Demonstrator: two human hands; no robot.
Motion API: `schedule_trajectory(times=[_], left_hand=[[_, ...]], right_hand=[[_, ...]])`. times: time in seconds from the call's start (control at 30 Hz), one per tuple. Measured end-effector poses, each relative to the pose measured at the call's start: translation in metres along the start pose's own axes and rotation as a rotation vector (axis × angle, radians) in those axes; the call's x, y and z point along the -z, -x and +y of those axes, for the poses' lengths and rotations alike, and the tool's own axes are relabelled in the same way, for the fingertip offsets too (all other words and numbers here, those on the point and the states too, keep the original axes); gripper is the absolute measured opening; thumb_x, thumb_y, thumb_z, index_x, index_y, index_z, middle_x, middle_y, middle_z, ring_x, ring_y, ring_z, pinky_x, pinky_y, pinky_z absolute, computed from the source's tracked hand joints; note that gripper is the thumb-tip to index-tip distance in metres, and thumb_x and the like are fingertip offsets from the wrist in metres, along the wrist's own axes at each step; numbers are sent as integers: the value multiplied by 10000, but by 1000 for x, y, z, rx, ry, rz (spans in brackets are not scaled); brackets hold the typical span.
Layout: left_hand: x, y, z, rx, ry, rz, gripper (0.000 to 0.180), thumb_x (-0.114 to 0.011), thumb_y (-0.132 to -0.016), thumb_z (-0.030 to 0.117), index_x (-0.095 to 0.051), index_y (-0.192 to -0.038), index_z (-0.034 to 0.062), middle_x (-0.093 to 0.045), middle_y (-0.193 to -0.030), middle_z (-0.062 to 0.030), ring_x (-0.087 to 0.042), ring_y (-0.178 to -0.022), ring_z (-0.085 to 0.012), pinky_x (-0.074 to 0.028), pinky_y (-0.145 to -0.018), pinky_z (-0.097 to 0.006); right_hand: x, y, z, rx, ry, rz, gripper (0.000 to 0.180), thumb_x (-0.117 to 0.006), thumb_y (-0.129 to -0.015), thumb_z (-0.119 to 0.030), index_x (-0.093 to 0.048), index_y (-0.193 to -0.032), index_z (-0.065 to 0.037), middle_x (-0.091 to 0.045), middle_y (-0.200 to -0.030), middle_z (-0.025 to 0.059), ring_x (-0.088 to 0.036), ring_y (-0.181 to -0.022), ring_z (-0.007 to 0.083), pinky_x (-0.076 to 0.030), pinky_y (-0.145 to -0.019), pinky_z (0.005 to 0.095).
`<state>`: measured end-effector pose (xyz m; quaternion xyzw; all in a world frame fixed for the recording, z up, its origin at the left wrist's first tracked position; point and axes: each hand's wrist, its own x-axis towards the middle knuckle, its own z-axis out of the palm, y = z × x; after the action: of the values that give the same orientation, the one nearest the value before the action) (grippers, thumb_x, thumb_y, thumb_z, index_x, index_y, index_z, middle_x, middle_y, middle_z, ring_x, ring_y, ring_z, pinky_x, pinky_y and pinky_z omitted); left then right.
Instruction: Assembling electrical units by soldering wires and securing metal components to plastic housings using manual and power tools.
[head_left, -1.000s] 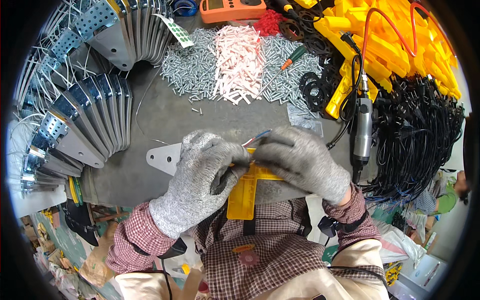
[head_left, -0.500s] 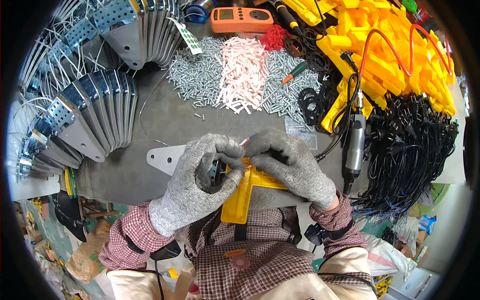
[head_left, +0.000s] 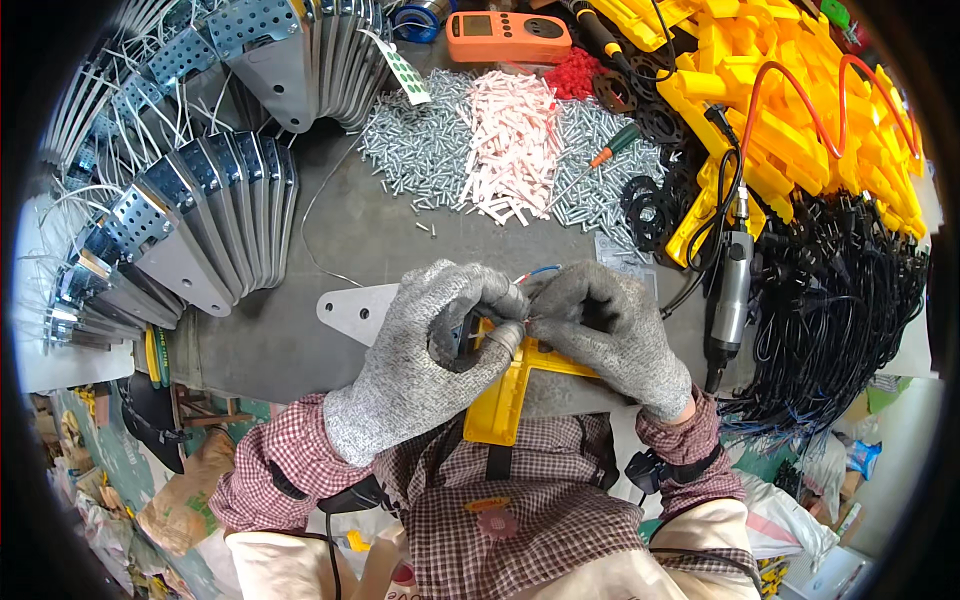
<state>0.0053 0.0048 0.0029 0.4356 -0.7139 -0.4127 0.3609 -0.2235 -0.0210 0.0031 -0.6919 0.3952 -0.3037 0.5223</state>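
Note:
Both hands wear grey knitted gloves and meet over the table's near edge. My left hand (head_left: 425, 365) is closed in a pinch, and my right hand (head_left: 615, 335) pinches right beside it, fingertips nearly touching. Thin wires (head_left: 541, 270), blue and red, rise between the fingertips; their ends are hidden by the gloves. Beneath the hands lies a yellow plastic housing (head_left: 495, 405), partly covered by them. A grey metal plate (head_left: 350, 311) with holes pokes out left of my left hand. A dark part with a perforated face shows through the gap in the left hand's fingers.
Perforated metal brackets (head_left: 205, 220) with white wires stand at left. Screws (head_left: 425, 135) and pale pink pieces (head_left: 512, 140) lie in heaps behind the hands. At right are a power screwdriver (head_left: 728, 300), black cords (head_left: 830, 320) and yellow housings (head_left: 780, 90). An orange meter (head_left: 508, 37) lies behind.
The whole scene has shifted slightly right in view. Both hands keep their pinch by the housing, and more of the blue wire now shows above the fingertips.

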Motion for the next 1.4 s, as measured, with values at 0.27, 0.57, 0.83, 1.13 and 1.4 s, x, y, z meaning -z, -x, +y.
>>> schedule_trajectory(times=[0.27, 0.57, 0.83, 1.13, 1.4], left_hand=[[3, -10, 17, -167, -298, 34, 225, -725, -781, 14, -657, -980, 94, -651, -936, -52, -638, -897, -236, -503, -793, -347], [13, -2, 17, 128, 8, -135, 243, -660, -865, 33, -606, -1098, 79, -638, -941, -37, -637, -896, -150, -529, -784, -294], [15, -10, 27, 102, -176, -159, 331, -684, -851, 26, -606, -1170, 63, -631, -1003, -36, -591, -893, -86, -505, -789, -261], [9, -8, 11, 37, 76, -49, 373, -670, -879, 1, -520, -1220, 15, -595, -1117, -97, -649, -950, -148, -530, -805, -260], [-13, -9, 13, -15, -144, 47, 452, -669, -891, 8, -525, -1319, 19, -689, -1096, -127, -719, -922, -211, -563, -798, -329]], right_hand=[[-2, 0, -6, 106, 232, 71, 246, -751, -856, -120, -679, -1085, -67, -651, -861, 82, -653, -743, 177, -517, -647, 300], [-16, -7, -9, 181, 312, 60, 276, -719, -814, -82, -620, -1067, -34, -609, -836, 139, -634, -728, 314, -499, -627, 397], [-9, 0, -6, 67, 151, 2, 342, -680, -859, -8, -601, -1189, -51, -620, -859, 109, -676, -801, 260, -546, -710, 387], [-10, -4, -12, 219, 274, 19, 243, -683, -898, -137, -586, -1100, -43, -617, -831, 150, -650, -728, 284, -521, -654, 392], [-19, 12, -12, 196, 397, 285, 324, -711, -863, -87, -606, -1168, -53, -635, -938, 158, -672, -793, 291, -548, -695, 392]])
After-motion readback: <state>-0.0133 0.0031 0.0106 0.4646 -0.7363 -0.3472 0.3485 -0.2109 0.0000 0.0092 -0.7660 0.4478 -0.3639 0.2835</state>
